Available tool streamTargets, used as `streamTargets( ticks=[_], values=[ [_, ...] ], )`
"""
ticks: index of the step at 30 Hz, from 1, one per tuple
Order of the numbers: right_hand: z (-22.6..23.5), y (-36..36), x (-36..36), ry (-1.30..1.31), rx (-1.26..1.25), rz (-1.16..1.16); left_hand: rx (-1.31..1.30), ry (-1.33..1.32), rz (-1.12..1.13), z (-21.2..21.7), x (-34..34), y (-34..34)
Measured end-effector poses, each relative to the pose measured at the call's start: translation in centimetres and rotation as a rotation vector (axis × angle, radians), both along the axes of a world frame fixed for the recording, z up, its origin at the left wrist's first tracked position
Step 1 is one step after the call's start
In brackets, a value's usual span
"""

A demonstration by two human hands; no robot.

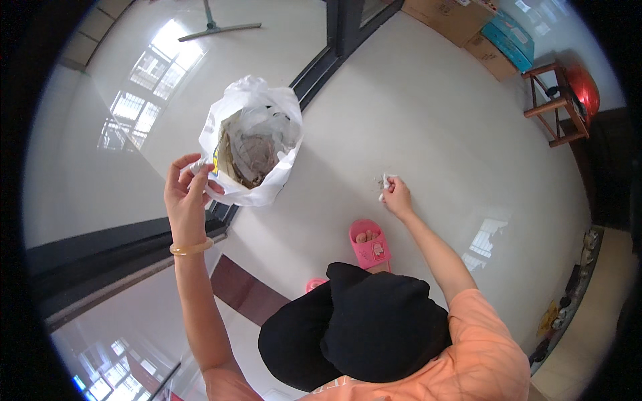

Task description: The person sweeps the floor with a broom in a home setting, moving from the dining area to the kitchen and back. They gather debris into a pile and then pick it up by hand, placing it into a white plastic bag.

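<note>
My left hand (188, 185) pinches the near left edge of a white plastic bag (271, 194), which stands gaping with crumpled grey and brownish waste (257, 150) inside. A bracelet circles that wrist. To the right, my right hand (398, 198) reaches down to the pale floor, its fingers closed on a white tissue (388, 179). Small dark bits of debris (376, 180) lie on the tiles beside the tissue, just left of the fingers.
Dark metal door track (314, 73) runs behind the bag. A squeegee (221, 31) lies at far left. Cardboard boxes (448, 20), a turquoise box (507, 40) and a wooden stool (555, 103) line the far right. My pink slipper (369, 242) is near the tissue; shoes (588, 250) stand along the right.
</note>
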State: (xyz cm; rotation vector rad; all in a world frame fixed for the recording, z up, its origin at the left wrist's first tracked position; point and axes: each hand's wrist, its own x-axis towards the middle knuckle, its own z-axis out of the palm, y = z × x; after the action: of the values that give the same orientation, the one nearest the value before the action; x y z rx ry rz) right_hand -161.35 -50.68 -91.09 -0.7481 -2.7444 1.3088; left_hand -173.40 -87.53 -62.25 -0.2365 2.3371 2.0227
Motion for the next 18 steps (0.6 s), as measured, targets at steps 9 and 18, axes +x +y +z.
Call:
streamTargets(
  ticks=[9,18],
  values=[
    [3.2,15.8,13.9,-0.178,0.471,-0.39,0.02,0.006,0.103,-0.3,1.7,-2.2],
    [-4.8,16.0,9.8,-0.171,0.426,-0.429,-0.045,-0.007,0.106,-0.3,1.3,-1.1]
  ],
)
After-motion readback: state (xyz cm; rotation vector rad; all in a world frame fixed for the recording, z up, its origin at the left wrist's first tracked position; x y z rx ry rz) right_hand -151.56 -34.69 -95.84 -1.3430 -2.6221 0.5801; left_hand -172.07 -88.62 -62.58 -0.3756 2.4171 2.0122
